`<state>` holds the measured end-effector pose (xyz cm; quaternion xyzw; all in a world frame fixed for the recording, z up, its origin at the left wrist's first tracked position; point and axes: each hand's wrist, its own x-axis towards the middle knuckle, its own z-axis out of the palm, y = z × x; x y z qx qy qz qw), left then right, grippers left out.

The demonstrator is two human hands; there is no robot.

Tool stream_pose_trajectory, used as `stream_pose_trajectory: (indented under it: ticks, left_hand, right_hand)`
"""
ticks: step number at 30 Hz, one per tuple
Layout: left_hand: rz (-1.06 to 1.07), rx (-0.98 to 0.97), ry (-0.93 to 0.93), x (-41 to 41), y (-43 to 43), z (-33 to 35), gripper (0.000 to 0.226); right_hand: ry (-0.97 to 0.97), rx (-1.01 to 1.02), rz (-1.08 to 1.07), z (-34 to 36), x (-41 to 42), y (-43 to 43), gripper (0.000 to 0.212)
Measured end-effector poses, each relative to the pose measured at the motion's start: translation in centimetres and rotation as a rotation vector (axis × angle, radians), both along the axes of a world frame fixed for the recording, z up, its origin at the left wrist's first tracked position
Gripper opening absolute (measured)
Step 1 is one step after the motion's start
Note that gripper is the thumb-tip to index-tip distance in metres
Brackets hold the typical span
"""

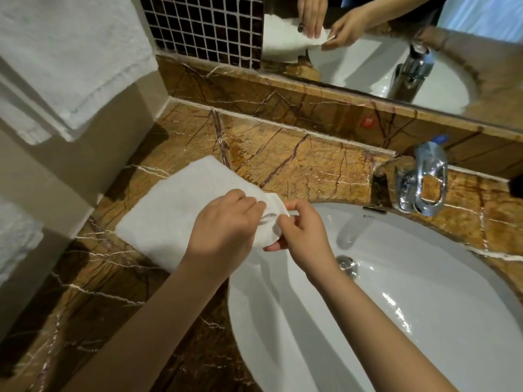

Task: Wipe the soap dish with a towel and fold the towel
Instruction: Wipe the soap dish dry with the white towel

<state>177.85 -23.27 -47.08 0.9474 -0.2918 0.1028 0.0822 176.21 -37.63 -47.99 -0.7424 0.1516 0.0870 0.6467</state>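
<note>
A white towel [169, 216] lies on the brown marble counter, left of the basin. Its right corner is bunched under my left hand [223, 224], whose curled fingers press it onto a small white soap dish [276, 222]. The dish has a rounded edge and is held over the basin's left rim. My right hand [302, 230] pinches the dish's right edge between thumb and fingers. Most of the dish is hidden by my left hand and the towel.
The white basin [424, 278] with its metal drain [346, 264] fills the lower right. A chrome tap [421, 185] stands behind it. A mirror [396, 38] spans the back wall. White towels [70, 58] hang at the left wall, above the counter [283, 154].
</note>
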Motion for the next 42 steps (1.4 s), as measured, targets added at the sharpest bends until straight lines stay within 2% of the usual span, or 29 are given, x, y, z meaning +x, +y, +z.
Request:
stream_pose_trajectory:
  ticks: [7, 10, 14, 17, 19, 22, 24, 26, 28, 32, 34, 36, 37, 39, 40, 42]
  left_hand:
    - [0.055, 0.046, 0.108, -0.7, -0.5, -0.1, 0.029]
    - [0.071, -0.039, 0.051, -1.6, -0.3, -0.2, 0.015]
    - [0.041, -0.214, -0.069, -2.6, 0.3, -0.8, 0.015]
    - [0.029, -0.302, -0.112, -2.5, 0.5, -0.7, 0.018]
    - [0.035, -0.414, -0.046, -2.0, 0.6, 0.3, 0.023]
    - [0.194, -0.687, 0.283, -1.8, 0.5, 1.6, 0.026]
    - [0.318, -0.899, 0.483, -1.7, 0.2, 1.9, 0.026]
    - [0.508, -1.045, 0.559, -1.2, 0.0, 2.2, 0.03]
    - [0.669, -1.135, 0.609, -0.7, -0.2, 2.6, 0.03]
    - [0.703, -1.293, 0.691, -0.5, 0.0, 3.0, 0.022]
    - [0.786, -1.346, 0.674, -0.4, 0.1, 3.0, 0.019]
    - [0.865, -1.394, 0.646, -0.4, -0.1, 3.0, 0.018]
    - [0.89, -1.433, 0.634, -0.4, -0.2, 3.0, 0.016]
    - [0.938, -1.528, 0.625, -0.5, -0.6, 3.1, 0.015]
    - [0.951, -1.57, 0.628, -0.6, -0.8, 3.2, 0.018]
    - [0.943, -1.628, 0.644, -0.9, -1.1, 3.3, 0.021]
  right_hand:
    - [-0.075, -0.01, -0.092, -0.1, -0.5, -0.3, 0.015]
    - [-0.122, -0.021, -0.127, 0.0, -0.3, -0.4, 0.014]
    - [-0.166, -0.024, -0.14, 0.1, -0.1, -0.4, 0.023]
    - [-0.112, 0.006, -0.179, 0.3, 0.2, -0.8, 0.019]
    - [-0.06, 0.065, -0.245, 0.5, 0.6, -1.5, 0.013]
    - [-0.074, 0.148, -0.306, 1.6, 1.7, -2.7, 0.016]
    - [-0.105, 0.166, -0.24, 2.9, 2.4, -2.8, 0.017]
    - [-0.116, 0.202, -0.146, 3.8, 2.9, -2.2, 0.019]
    - [-0.114, 0.207, -0.07, 4.1, 3.1, -1.0, 0.018]
    - [-0.128, 0.249, 0.006, 4.1, 2.5, 1.5, 0.017]
    - [-0.127, 0.304, -0.106, 3.7, 1.5, 2.6, 0.016]
    - [-0.055, 0.32, -0.334, 2.7, -0.8, 4.1, 0.013]
    - [-0.008, 0.305, -0.401, 2.0, -2.2, 5.0, 0.02]
    - [0.109, 0.33, -0.327, 1.7, -4.5, 7.0, 0.049]
    - [0.146, 0.359, -0.236, 1.9, -4.9, 7.8, 0.056]
    - [0.166, 0.383, -0.157, 2.0, -4.5, 9.0, 0.047]
